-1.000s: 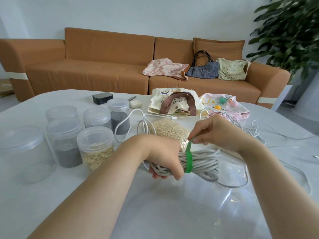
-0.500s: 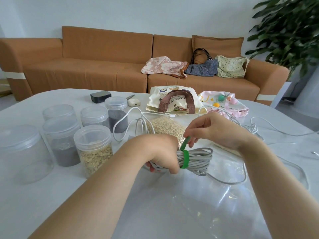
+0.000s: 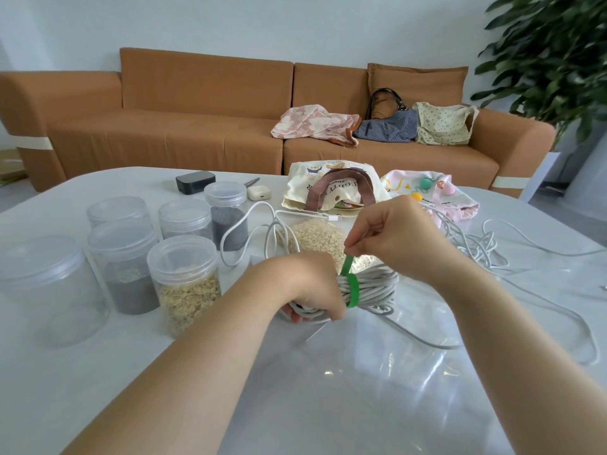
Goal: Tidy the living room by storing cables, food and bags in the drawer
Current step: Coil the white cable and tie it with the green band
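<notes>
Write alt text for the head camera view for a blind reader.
The left hand grips a grey cable bundle while the right hand pinches the end of a green strap wrapped round it. Lidded jars stand on the white table.

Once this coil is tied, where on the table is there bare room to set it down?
Bare table lies at the near edge, in front of the jars and left of the left forearm. Another patch lies behind the jars, left of the black box. Crowded: loose cables to the right, bags beyond the cable coil.
</notes>
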A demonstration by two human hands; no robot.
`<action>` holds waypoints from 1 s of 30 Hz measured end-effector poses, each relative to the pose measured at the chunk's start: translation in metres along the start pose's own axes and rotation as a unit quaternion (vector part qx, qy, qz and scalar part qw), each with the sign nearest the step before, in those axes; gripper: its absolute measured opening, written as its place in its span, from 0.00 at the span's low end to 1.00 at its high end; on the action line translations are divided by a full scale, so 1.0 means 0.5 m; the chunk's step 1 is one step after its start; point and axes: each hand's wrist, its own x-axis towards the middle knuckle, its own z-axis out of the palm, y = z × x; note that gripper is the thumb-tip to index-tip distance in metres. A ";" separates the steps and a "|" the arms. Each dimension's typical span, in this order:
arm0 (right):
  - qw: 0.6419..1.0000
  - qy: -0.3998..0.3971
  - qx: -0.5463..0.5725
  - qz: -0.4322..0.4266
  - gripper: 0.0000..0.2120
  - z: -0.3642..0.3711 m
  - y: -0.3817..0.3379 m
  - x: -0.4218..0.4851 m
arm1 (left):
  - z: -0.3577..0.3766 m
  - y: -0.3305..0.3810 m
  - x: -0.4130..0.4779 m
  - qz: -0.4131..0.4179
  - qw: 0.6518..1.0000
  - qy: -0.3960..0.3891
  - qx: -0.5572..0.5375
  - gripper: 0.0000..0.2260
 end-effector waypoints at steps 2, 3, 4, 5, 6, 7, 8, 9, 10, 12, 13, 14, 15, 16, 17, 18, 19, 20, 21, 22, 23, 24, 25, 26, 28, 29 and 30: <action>1.000 -0.009 -0.009 -0.003 0.15 -0.004 -0.007 -0.002 | -0.003 -0.002 0.001 0.000 1.000 0.004 -0.004 0.03; 1.000 -0.010 -0.011 -0.004 0.15 -0.005 -0.009 -0.002 | -0.006 -0.003 0.001 -0.001 1.000 0.005 -0.010 0.04; 1.000 -0.010 -0.012 -0.007 0.16 -0.005 -0.011 -0.004 | -0.008 -0.005 0.001 -0.004 1.000 0.007 -0.016 0.04; 1.000 -0.010 -0.012 -0.011 0.16 -0.005 -0.014 -0.004 | -0.010 -0.007 0.001 -0.007 1.000 0.011 -0.022 0.05; 1.000 -0.009 -0.010 -0.016 0.16 -0.004 -0.015 -0.005 | -0.012 -0.008 0.001 -0.009 0.999 0.016 -0.031 0.05; 1.000 -0.008 -0.008 -0.021 0.17 -0.003 -0.017 -0.005 | -0.013 -0.009 0.001 -0.011 0.999 0.020 -0.040 0.06; 1.000 -0.007 -0.008 -0.026 0.17 -0.002 -0.017 -0.005 | -0.014 -0.009 0.002 -0.010 0.999 0.021 -0.049 0.06; 1.000 -0.007 -0.009 -0.029 0.18 -0.003 -0.018 -0.005 | -0.014 -0.009 0.002 -0.010 0.998 0.021 -0.056 0.06; 0.999 -0.010 -0.009 -0.031 0.18 -0.003 -0.019 -0.005 | -0.014 -0.009 0.003 -0.009 0.998 0.020 -0.062 0.06; 0.999 -0.021 -0.010 -0.034 0.19 -0.005 -0.022 -0.005 | -0.015 -0.012 0.005 -0.009 0.997 0.017 -0.076 0.07; 0.999 -0.027 -0.013 -0.036 0.19 -0.006 -0.023 -0.006 | -0.015 -0.013 0.005 -0.010 0.996 0.013 -0.086 0.07; 0.999 -0.032 -0.018 -0.040 0.19 -0.007 -0.024 -0.006 | -0.016 -0.014 0.005 -0.011 0.995 0.007 -0.096 0.08; 0.998 -0.036 -0.024 -0.044 0.19 -0.008 -0.025 -0.007 | -0.018 -0.016 0.004 -0.010 0.994 0.000 -0.106 0.08; 0.998 -0.039 -0.031 -0.047 0.19 -0.010 -0.025 -0.007 | -0.019 -0.016 0.004 -0.007 0.993 -0.006 -0.115 0.08; 0.997 -0.039 -0.038 -0.048 0.19 -0.012 -0.025 -0.007 | -0.020 -0.017 0.003 -0.004 0.993 -0.011 -0.121 0.09; 0.997 -0.039 -0.043 -0.047 0.20 -0.014 -0.024 -0.007 | -0.021 -0.018 0.002 -0.002 0.992 -0.015 -0.128 0.09; 0.997 -0.037 -0.047 -0.047 0.20 -0.016 -0.024 -0.007 | -0.022 -0.019 0.002 -0.001 0.991 -0.017 -0.135 0.09; 0.997 -0.035 -0.049 -0.050 0.20 -0.016 -0.024 -0.007 | -0.023 -0.020 0.002 -0.002 0.990 -0.018 -0.143 0.09; 0.997 -0.034 -0.049 -0.052 0.20 -0.016 -0.024 -0.007 | -0.024 -0.021 0.002 -0.004 0.988 -0.017 -0.152 0.09; 0.997 -0.033 -0.046 -0.054 0.20 -0.015 -0.024 -0.007 | -0.025 -0.022 0.003 -0.006 0.987 -0.015 -0.163 0.09; 0.997 -0.032 -0.041 -0.052 0.19 -0.014 -0.024 -0.007 | -0.026 -0.024 0.002 -0.008 0.984 -0.012 -0.175 0.08; 0.998 -0.029 -0.036 -0.050 0.19 -0.013 -0.023 -0.006 | -0.028 -0.025 0.003 -0.009 0.982 -0.009 -0.190 0.08; 0.998 -0.025 -0.031 -0.049 0.18 -0.012 -0.022 -0.006 | -0.029 -0.026 0.002 -0.007 0.979 -0.008 -0.204 0.08; 0.998 -0.021 -0.028 -0.049 0.18 -0.011 -0.021 -0.005 | -0.030 -0.028 0.002 -0.003 0.976 -0.007 -0.218 0.08; 0.998 -0.008 -0.019 -0.052 0.18 -0.008 -0.016 -0.003 | -0.032 -0.030 0.001 0.007 0.967 -0.008 -0.255 0.08; 0.998 0.001 -0.013 -0.054 0.18 -0.007 -0.014 -0.002 | -0.032 -0.030 0.001 0.010 0.961 -0.006 -0.275 0.08; 0.998 0.013 -0.006 -0.056 0.19 -0.006 -0.012 -0.001 | -0.031 -0.029 0.001 0.011 0.957 -0.001 -0.288 0.08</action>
